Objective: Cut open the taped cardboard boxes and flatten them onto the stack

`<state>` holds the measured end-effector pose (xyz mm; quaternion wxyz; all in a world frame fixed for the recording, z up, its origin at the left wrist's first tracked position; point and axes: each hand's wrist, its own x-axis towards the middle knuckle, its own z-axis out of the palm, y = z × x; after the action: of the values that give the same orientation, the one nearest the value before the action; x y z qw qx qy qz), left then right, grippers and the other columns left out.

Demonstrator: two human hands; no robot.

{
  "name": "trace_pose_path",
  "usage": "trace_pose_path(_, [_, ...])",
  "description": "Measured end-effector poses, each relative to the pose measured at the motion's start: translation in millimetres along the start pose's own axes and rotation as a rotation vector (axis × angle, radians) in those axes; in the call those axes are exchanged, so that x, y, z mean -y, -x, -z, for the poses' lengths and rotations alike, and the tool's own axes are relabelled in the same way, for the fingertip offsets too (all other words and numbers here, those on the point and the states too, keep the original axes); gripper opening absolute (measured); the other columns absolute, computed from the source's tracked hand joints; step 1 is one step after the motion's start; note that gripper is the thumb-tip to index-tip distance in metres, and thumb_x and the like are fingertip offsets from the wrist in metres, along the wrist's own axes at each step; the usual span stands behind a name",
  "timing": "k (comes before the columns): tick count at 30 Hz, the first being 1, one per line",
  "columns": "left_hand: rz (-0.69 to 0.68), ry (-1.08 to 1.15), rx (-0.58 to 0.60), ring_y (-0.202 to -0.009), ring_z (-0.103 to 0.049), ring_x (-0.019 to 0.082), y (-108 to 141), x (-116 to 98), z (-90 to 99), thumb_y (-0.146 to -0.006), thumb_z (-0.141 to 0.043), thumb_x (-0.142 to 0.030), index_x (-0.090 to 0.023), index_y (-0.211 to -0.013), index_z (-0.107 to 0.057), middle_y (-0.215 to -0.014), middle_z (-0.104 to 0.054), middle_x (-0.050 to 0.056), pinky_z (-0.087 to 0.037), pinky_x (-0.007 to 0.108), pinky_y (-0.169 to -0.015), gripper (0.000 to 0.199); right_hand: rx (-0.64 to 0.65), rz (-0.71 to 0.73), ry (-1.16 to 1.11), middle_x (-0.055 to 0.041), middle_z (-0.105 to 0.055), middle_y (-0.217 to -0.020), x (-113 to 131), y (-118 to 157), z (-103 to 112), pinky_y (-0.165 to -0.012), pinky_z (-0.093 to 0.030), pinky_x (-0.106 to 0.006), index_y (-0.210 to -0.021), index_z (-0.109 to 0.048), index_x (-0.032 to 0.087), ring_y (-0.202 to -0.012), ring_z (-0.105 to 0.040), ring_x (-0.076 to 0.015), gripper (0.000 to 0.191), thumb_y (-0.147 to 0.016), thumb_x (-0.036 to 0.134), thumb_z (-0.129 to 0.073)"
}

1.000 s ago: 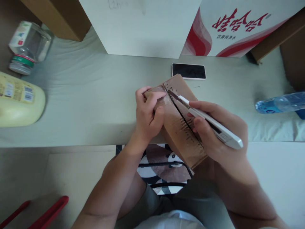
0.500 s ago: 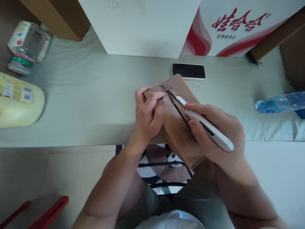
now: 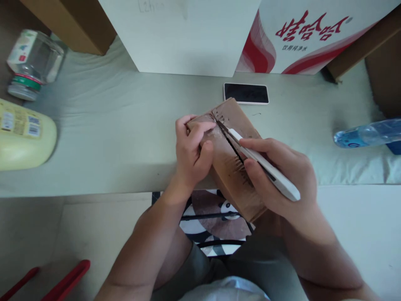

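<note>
A brown cardboard box, taped along its top, lies slanted over the front edge of the cloth-covered surface. A dark slit runs along the middle of its upper face. My left hand grips the box's left end, with the thumb and index finger resting on top. In my right hand is a white utility knife, held between thumb and fingers. Its blade points up and left, and the tip is at the slit near my left index finger. Part of the box's right side is hidden by my right hand.
Behind the box lies a phone. White cartons stand at the back. A clear bottle lies at the right; a clear jar and a pale yellow bottle lie at the left. Red bars show at lower left.
The knife and my right hand have shifted slightly left, with the blade tip still at the slit near the far end. My left hand keeps its hold on the box.
</note>
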<state>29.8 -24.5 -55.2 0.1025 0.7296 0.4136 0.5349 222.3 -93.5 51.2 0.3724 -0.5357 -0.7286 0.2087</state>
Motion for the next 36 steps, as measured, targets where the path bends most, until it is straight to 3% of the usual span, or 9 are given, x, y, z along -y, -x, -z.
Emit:
trace_pose_path(6, [0.011, -0.006, 0.039, -0.131, -0.062, 0.035, -1, 0, 2.6, -0.112, -0.037, -0.052, -0.026, -0.125, -0.07, -0.122, -0.067, 0.013, -0.056, 0.057, -0.111, 0.045, 0.036, 0.038, 0.022, -0.0079, -0.085, -0.11, 0, -2, -1, -0.074, -0.066, -0.034, -0.122, -0.078, 0.027, -0.09, -0.081, -0.0236, 0.024, -0.101, 0.026, -0.066])
trace_pose_path(11, [0.02, -0.027, 0.045, -0.13, -0.062, 0.035, -1, -1, 2.8, -0.111, -0.036, -0.053, -0.026, -0.125, -0.07, -0.123, -0.068, 0.014, -0.056, 0.059, -0.112, 0.046, -0.029, -0.013, 0.004, -0.0062, -0.084, -0.1, 1, 0, 0, -0.071, -0.064, -0.032, -0.115, -0.078, 0.025, -0.077, -0.078, -0.0206, 0.019, -0.101, 0.026, -0.065])
trace_pose_path(16, [-0.011, 0.002, 0.038, -0.128, -0.062, 0.035, -1, 2, 3.0, -0.11, -0.041, -0.05, -0.026, -0.127, -0.071, -0.122, -0.07, 0.014, -0.056, 0.061, -0.112, 0.041, 0.007, 0.004, 0.026, -0.006, -0.083, -0.101, 1, 0, 0, -0.071, -0.062, -0.03, -0.117, -0.077, 0.024, -0.08, -0.078, -0.0194, 0.02, -0.099, 0.025, -0.067])
trace_pose_path(24, [-0.004, 0.027, 0.048, -0.13, -0.061, 0.036, -1, 2, 3.8, -0.11, -0.041, -0.047, -0.028, -0.128, -0.07, -0.122, -0.071, 0.014, -0.056, 0.066, -0.111, 0.04, -0.039, 0.006, 0.031, -0.0005, -0.077, -0.081, 3, 0, 1, -0.059, -0.054, -0.027, -0.103, -0.074, 0.023, -0.059, -0.064, -0.0134, 0.019, -0.091, 0.018, -0.061])
trace_pose_path(29, [0.028, 0.028, 0.038, -0.128, -0.061, 0.037, -2, 1, 2.9, -0.11, -0.04, -0.054, -0.029, -0.126, -0.071, -0.12, -0.071, 0.014, -0.055, 0.068, -0.114, 0.043, -0.123, 0.009, -0.009, 0.0001, -0.075, -0.078, 2, 5, 1, -0.055, -0.051, -0.027, -0.098, -0.075, 0.024, -0.056, -0.062, -0.0126, 0.016, -0.09, 0.017, -0.062])
trace_pose_path(33, [-0.003, 0.042, 0.036, -0.125, -0.061, 0.035, -3, 5, 2.2, -0.109, -0.044, -0.053, -0.034, -0.128, -0.07, -0.12, -0.072, 0.011, -0.056, 0.064, -0.11, 0.038, -0.174, 0.004, -0.027, 0.0007, -0.073, -0.073, 4, 8, 1, -0.051, -0.048, -0.028, -0.093, -0.074, 0.024, -0.053, -0.059, -0.0133, 0.015, -0.088, 0.017, -0.062])
trace_pose_path(36, [-0.021, 0.02, 0.032, -0.125, -0.061, 0.034, -2, 5, 2.7, -0.109, -0.043, -0.053, -0.032, -0.129, -0.07, -0.121, -0.07, 0.011, -0.056, 0.061, -0.11, 0.04, -0.133, -0.003, -0.027, -0.0002, -0.073, -0.073, 4, 8, 1, -0.053, -0.05, -0.028, -0.093, -0.075, 0.024, -0.055, -0.062, -0.014, 0.015, -0.088, 0.017, -0.062])
